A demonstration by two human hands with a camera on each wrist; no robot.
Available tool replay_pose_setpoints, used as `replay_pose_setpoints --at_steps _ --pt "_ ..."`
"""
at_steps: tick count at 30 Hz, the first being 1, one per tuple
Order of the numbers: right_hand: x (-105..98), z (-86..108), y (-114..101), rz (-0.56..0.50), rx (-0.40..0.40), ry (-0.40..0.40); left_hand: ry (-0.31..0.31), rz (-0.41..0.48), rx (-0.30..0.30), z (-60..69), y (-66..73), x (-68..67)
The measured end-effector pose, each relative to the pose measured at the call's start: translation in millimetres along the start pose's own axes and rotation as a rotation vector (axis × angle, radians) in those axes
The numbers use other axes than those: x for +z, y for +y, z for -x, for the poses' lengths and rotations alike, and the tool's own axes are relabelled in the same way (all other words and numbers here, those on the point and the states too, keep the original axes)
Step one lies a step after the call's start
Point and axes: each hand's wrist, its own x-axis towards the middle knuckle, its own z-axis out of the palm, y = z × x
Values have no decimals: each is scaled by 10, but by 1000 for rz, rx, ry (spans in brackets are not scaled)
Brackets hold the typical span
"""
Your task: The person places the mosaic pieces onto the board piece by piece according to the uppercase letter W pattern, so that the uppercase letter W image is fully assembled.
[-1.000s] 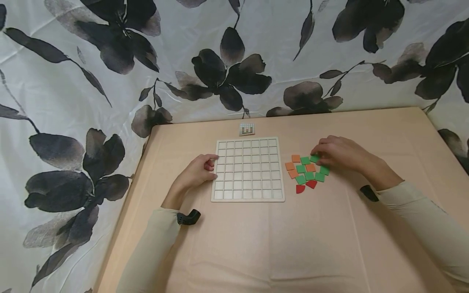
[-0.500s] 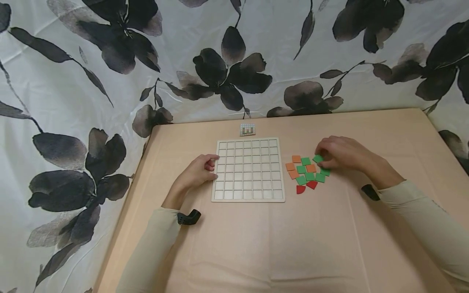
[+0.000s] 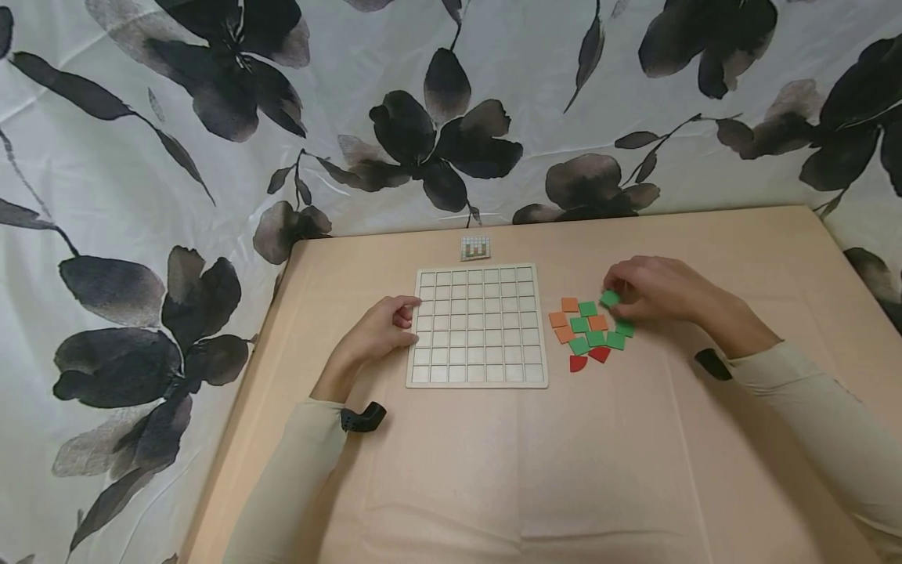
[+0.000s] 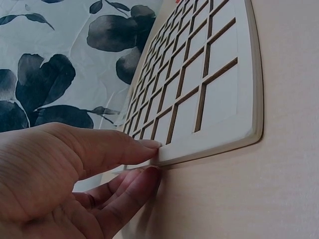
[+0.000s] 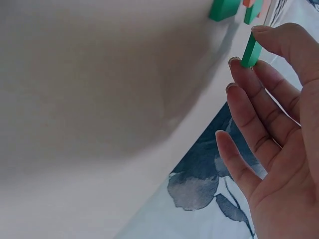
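A white square grid board (image 3: pixel 479 327) lies flat on the table in the head view. At its left edge is my left hand (image 3: pixel 377 329); the left wrist view shows the thumb on the rim of the board (image 4: pixel 219 142) and curled fingers against its side. To the right of the board, my right hand (image 3: pixel 655 290) pinches a green square tile (image 3: pixel 610 298). In the right wrist view this green tile (image 5: pixel 252 52) is held on edge between thumb and fingertips, off the table. Just below it lie several green tiles (image 3: pixel 595 339), orange tiles (image 3: pixel 568 305) and red quarter-round pieces (image 3: pixel 578 363).
A small card (image 3: pixel 475 248) printed with a grid pattern stands behind the board. The table (image 3: pixel 521 470) has a light wood-coloured covering. A white cloth with dark flowers (image 3: pixel 444 149) hangs behind it and along its left side.
My right hand has picked the green tile up from the top of the pile and raised it slightly. My left hand stays at the board's edge.
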Motion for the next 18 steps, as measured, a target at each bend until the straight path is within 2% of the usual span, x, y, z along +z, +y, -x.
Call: replay_pose_setpoints --at_steps 7,18 --pt "-43 -76 -67 18 -38 24 0 5 -2 -9 6 6" --pt "-92 -230 -154 3 -62 22 2 3 -13 -12 20 9"
